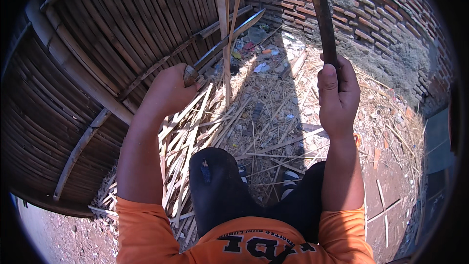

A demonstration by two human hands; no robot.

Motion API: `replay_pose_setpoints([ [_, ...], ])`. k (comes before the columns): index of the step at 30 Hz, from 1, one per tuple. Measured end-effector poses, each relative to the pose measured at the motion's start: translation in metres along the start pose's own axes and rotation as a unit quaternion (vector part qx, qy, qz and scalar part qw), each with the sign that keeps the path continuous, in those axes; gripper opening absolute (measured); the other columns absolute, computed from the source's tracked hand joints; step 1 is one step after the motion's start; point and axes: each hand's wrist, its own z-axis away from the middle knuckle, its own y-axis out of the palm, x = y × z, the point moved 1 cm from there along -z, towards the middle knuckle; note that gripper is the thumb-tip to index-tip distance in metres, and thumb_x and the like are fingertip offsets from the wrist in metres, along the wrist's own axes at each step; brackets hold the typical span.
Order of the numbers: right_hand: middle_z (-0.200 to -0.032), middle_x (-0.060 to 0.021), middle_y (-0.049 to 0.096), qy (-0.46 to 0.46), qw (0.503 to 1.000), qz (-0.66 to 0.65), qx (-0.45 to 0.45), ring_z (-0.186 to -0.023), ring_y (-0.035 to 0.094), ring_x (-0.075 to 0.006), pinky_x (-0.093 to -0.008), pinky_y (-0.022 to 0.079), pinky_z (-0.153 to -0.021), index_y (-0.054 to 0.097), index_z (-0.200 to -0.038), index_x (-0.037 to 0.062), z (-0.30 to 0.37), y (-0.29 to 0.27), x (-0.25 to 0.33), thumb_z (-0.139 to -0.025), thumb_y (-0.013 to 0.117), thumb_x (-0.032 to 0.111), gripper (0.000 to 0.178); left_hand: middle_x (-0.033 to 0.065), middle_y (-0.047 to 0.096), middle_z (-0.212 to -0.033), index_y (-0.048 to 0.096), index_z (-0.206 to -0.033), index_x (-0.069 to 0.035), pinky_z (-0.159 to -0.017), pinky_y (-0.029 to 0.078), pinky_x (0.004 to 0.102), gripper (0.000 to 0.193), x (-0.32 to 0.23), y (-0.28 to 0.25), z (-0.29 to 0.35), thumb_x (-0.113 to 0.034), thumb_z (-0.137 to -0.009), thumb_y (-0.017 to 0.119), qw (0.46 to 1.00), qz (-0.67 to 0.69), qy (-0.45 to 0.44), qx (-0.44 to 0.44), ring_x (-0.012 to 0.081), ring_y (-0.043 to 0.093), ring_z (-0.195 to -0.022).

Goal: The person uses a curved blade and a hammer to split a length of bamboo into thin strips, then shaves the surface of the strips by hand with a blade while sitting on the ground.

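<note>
My left hand is wrapped round the wooden handle of a machete, whose long blade points away to the upper right. The blade crosses an upright bamboo strip. Above the blade this strip parts into two pieces, and the blade seems to sit in the split. My right hand grips a hammer by its dark handle, held up on the right. The hammer's head is at the top edge of the view, apart from the machete. The strip's lower end reaches the littered ground.
Split bamboo strips lie piled beside my left leg. A slatted bamboo wall stands close on the left, a brick wall at the far right. Scraps and shavings cover the ground between. My knees and sandalled feet are below.
</note>
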Motion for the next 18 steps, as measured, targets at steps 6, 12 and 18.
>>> replay_pose_setpoints([
  [6, -0.075, -0.0110, 0.068, 0.031, 0.983, 0.169, 0.062, -0.064, 0.064, -0.0160, -0.0299, 0.047, -0.060, 0.064, -0.125, -0.0014, 0.001, 0.035, -0.050, -0.103, 0.063, 0.039, 0.046, 0.0182, 0.067, -0.083, 0.065, -0.103, 0.000, -0.074, 0.049, 0.0436, 0.028, 0.004, 0.006, -0.003, -0.018, -0.084, 0.076, 1.000, -0.012, 0.002, -0.008, 0.0320, 0.066, -0.079],
  [12, -0.070, 0.0017, 0.059, 0.078, 0.996, 0.040, -0.006, -0.062, 0.051, -0.0053, -0.0254, 0.040, -0.056, 0.066, -0.122, -0.0005, -0.010, 0.020, -0.029, -0.107, 0.057, 0.037, 0.041, 0.0192, 0.068, -0.085, 0.064, -0.102, 0.001, -0.074, 0.050, 0.0450, 0.028, 0.016, -0.003, -0.004, -0.017, -0.083, 0.074, 0.999, -0.037, -0.004, 0.007, 0.0348, 0.066, -0.081],
  [18, -0.075, -0.0092, 0.067, 0.049, 0.990, 0.130, 0.031, -0.066, 0.064, -0.0154, -0.0296, 0.047, -0.061, 0.064, -0.126, -0.0019, 0.000, 0.022, -0.017, -0.105, 0.060, 0.036, 0.044, 0.0220, 0.069, -0.090, 0.064, -0.106, 0.001, -0.078, 0.051, 0.0456, 0.029, 0.006, -0.007, -0.003, -0.013, -0.081, 0.069, 0.997, -0.057, -0.012, 0.043, 0.0378, 0.069, -0.086],
])
